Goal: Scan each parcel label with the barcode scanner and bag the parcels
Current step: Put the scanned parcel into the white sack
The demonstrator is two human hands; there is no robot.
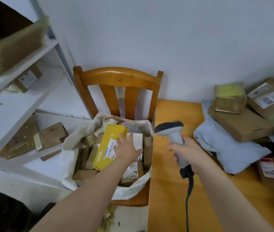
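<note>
- Left hand (127,148), fingers spread, reaches over the yellow box (102,152) in the bag (69,148), frame centre.
- Right hand (188,152) grips the scanner (174,131); best held ready for parcels (243,126) at right.

Left arm stretched forward, left hand (127,148) flat, fingers spread. Right hand (188,152) grips scanner (171,129), forearm extended.

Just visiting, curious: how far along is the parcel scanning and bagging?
Done: several parcels, a yellow box on top, lie in the white bag. In hand: the right hand grips the scanner; the left hand is open over that box. Left: a pile of parcels on the table.
</note>
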